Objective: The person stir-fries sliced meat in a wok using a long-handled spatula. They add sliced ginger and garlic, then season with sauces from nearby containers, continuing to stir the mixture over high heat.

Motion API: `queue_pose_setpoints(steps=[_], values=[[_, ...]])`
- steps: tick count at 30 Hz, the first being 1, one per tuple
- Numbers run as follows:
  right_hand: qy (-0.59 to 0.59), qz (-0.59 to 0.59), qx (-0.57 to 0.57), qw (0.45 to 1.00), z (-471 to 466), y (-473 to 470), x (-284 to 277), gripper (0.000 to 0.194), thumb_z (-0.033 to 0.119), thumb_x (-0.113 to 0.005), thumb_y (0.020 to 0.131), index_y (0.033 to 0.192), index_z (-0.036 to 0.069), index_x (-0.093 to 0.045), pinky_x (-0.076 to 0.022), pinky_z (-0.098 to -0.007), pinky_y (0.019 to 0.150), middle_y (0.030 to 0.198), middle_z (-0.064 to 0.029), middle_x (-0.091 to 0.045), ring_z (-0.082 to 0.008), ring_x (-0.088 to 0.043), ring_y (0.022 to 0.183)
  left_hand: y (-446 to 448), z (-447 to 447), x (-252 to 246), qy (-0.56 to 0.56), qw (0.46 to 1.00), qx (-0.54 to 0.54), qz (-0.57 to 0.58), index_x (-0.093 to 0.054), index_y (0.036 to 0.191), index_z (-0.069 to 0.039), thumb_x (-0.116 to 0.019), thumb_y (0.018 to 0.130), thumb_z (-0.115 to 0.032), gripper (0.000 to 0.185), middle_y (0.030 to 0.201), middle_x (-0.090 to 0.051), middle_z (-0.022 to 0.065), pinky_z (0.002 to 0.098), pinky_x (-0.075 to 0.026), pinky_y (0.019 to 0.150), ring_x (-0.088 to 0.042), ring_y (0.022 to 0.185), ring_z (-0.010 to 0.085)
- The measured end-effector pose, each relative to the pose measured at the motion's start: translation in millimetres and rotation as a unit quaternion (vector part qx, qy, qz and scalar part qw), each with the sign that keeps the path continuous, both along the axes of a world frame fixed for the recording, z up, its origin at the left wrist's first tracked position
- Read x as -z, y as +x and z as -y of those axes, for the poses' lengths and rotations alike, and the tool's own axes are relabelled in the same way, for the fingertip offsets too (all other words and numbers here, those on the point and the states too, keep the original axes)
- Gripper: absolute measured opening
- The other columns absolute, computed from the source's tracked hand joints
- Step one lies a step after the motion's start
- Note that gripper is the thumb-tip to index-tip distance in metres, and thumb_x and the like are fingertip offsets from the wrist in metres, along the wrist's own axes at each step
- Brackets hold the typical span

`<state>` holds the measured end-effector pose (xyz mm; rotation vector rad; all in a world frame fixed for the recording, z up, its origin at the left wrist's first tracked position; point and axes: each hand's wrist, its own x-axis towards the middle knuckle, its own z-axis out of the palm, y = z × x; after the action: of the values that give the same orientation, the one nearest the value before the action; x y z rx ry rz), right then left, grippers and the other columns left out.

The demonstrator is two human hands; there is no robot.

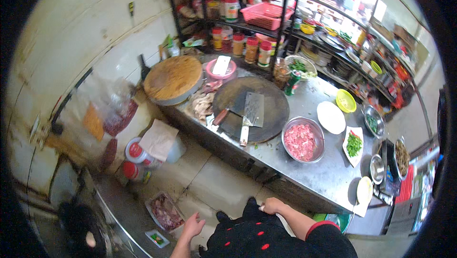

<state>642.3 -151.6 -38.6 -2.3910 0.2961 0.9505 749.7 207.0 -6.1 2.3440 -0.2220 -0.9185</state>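
Observation:
My left hand (pixel 194 225) hangs low with its fingers apart, near a plastic tub of raw meat (pixel 166 212) and a small white dish with green pieces (pixel 157 238). At my waist is my right hand (pixel 272 206), its fingers curled, with something pale at the fingertips that I cannot make out. On the metal counter in front of me, a cleaver (pixel 252 111) and a second blade with a brown handle (pixel 221 117) lie on a dark round chopping board (pixel 275 104). Beside the board stands a metal bowl of cut raw meat (pixel 300 143).
Another round board (pixel 175 76) leans by the wall. Along the counter (pixel 314 179) are a white plate (pixel 331 117), a dish of chopped green peppers (pixel 353 145) and a green can (pixel 292 82). A black shelf rack (pixel 246 26) holds jars. Tubs with red lids (pixel 132 170) stand at the left.

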Motion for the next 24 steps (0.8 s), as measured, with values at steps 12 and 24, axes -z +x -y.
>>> queue_pose_setpoints(steps=[12,24], values=[[0.110,0.274,0.231,0.927,24.0,148.5,-38.4,0.047,0.035,-0.055,0.085,0.123,0.008,-0.052,-0.0443,-0.0429,0.090,0.111,-0.0196,-0.060,-0.0364,-0.056,0.104,236.2,210.3,-36.7,-0.022,0.948,0.146,0.281,-0.036,0.131,0.007,-0.066,0.078,-0.024,0.069,0.134,-0.036,0.0280,0.0420,-0.029,0.105,-0.034,0.125,0.0405],[-0.039,0.265,0.293,0.918,51.4,267.2,-57.2,0.064,0.021,-0.058,0.077,0.136,0.012,-0.036,-0.0507,-0.0485,0.067,0.102,-0.0253,-0.050,-0.0386,-0.061,0.083,334.6,295.8,-17.1,0.056,0.916,0.189,0.348,-0.051,0.100,0.001,-0.068,0.075,-0.023,0.038,0.097,-0.057,0.0220,0.0468,-0.044,0.081,-0.055,0.094,0.0404]])
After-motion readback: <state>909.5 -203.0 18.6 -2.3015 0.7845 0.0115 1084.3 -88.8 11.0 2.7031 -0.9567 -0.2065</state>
